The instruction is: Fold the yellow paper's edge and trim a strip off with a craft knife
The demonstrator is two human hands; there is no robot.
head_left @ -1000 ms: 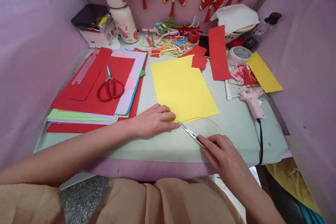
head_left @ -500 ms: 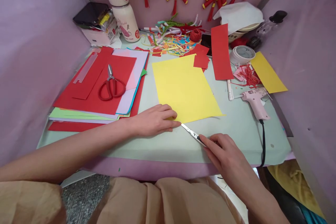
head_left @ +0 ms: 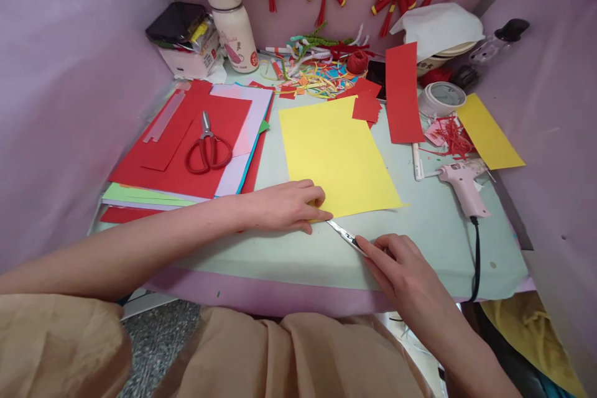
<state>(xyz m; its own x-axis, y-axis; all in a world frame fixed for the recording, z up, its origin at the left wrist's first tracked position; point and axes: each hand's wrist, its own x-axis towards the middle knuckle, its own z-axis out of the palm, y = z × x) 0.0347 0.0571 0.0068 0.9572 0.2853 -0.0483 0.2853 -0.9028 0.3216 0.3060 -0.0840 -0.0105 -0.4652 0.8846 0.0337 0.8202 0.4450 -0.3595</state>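
A large sheet of yellow paper [head_left: 345, 155] lies on the table in front of me. My left hand [head_left: 298, 205] rests on its near left corner, the fingers apart and the index finger stretched along the near edge. In my right hand [head_left: 401, 264] is a utility knife [head_left: 344, 233], silver with a black slider, gripped between thumb and fingers. Its blade points up and left, and the tip is at the paper's near edge by my left fingertip. Whether the blade goes under the paper I cannot tell.
At left, red-handled scissors [head_left: 208, 149] lie on stacked coloured paper [head_left: 233, 106]. A pink glue gun [head_left: 464, 186] with a black cord, a white pen [head_left: 416, 161] and a red strip [head_left: 405, 93] are at right. Paper scraps [head_left: 321, 78] and a white bottle [head_left: 236, 37] stand behind.
The whole view has shifted slightly, so the table appears farther right. My left hand still presses the paper, and the knife has barely moved along its near edge.
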